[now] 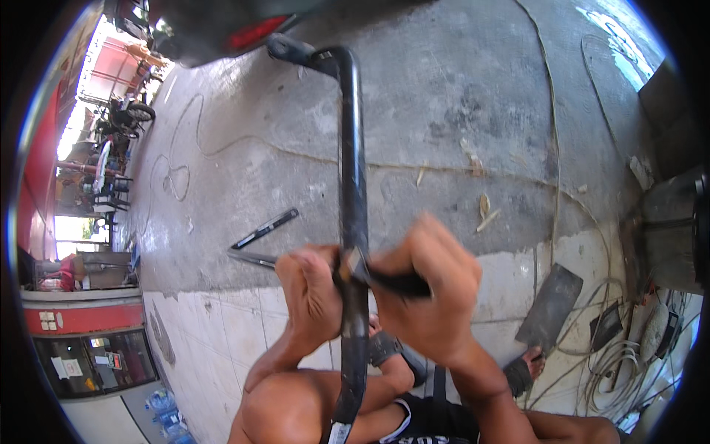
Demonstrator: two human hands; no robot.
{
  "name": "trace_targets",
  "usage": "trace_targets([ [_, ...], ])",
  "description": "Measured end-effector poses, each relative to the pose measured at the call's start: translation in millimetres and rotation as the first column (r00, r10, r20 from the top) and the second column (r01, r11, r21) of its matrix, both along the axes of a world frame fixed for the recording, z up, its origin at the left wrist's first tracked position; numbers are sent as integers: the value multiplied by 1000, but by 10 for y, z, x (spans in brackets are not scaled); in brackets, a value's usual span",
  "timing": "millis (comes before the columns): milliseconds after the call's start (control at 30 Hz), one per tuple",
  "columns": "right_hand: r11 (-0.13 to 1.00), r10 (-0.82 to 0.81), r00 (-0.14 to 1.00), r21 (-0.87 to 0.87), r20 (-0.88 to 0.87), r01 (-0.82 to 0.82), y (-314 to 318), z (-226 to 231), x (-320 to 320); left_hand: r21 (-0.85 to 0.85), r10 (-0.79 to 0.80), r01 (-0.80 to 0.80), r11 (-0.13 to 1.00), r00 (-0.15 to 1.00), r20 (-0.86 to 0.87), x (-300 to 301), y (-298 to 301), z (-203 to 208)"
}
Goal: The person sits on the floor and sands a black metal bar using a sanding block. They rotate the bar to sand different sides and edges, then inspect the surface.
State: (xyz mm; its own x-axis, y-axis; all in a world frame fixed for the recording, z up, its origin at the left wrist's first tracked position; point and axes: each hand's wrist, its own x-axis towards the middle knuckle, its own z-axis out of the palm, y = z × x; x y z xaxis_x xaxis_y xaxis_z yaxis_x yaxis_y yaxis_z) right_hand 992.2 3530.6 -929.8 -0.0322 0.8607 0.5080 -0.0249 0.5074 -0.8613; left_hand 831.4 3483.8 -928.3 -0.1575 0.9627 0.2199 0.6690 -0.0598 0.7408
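Note:
A black bent metal tube runs upright through the middle of the picture, from near a dark vehicle down to my lap. A dark strip passes across the tube at about its middle. On the tube's right, my right hand is closed round the strip, its fingers smeared by motion. My left hand is a fist against the tube's left side, where a dark bit of the strip shows beside its fingers. The end inside that fist is hidden. A light, shiny patch shows where strip and tube meet.
A V-shaped black and silver metal piece lies on the concrete. A dark flat sheet rests near my foot, beside coiled hoses. A dark vehicle with a red light stands ahead. Motorcycles are at far left.

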Motion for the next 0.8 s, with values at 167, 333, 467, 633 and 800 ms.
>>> trace_targets([
  [167,999,-53,998,8,35,53,38,64,-31,-4,18,-18,1000,1000,21,76,56,49],
  [333,998,-52,999,46,15,52,117,92,-110,-75,87,-82,994,994,60,53,5,55],
  [467,998,-61,996,39,71,59,-109,42,17,-36,42,-41,999,999,34,81,16,118],
  [633,984,-48,987,175,153,21,244,162,-128,-37,110,-106,994,986,127,77,32,-3],
  [800,993,-47,964,120,263,16,10,199,82,-62,129,-124,990,987,92,38,8,3],
])
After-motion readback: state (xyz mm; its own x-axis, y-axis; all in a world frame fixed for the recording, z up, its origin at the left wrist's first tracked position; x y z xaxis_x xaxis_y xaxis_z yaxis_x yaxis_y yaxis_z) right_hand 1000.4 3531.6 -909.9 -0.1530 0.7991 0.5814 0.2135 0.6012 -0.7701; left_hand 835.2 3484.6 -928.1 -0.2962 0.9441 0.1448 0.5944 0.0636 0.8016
